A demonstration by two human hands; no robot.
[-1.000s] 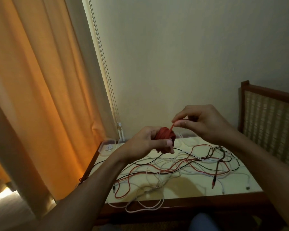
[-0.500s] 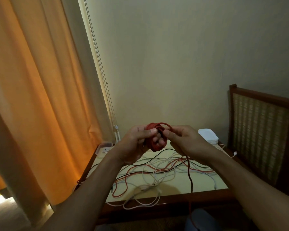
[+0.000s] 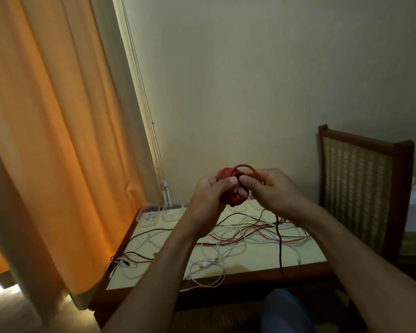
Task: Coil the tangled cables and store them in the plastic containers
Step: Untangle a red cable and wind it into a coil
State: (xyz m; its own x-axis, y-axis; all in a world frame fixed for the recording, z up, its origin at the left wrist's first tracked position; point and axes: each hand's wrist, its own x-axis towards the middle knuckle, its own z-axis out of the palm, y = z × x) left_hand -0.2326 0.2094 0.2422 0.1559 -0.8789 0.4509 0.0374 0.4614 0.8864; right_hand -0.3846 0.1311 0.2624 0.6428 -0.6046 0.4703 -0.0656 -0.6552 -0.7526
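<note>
My left hand (image 3: 209, 195) grips a red coil of cable (image 3: 228, 175) held up above the table. My right hand (image 3: 271, 191) pinches the red cable's loose strand right beside the coil; a loop arches over the coil's top. From my right hand a dark length of the cable (image 3: 279, 248) hangs down past the table's front edge. A tangle of white, red and black cables (image 3: 235, 239) lies spread over the table (image 3: 308, 257). Clear plastic containers (image 3: 149, 213) stand along the table's far edge; the left one holds small white items.
An orange curtain (image 3: 46, 140) hangs at the left, close to the table's left edge. A wooden chair with a woven back (image 3: 358, 188) stands at the right. White cable loops (image 3: 207, 283) hang over the table's front edge. My knee in blue (image 3: 286, 311) is below.
My right hand has come down from above the coil to beside it, laying a new loop over the top. The camera has swung, so the table sits further left and the chair shows more.
</note>
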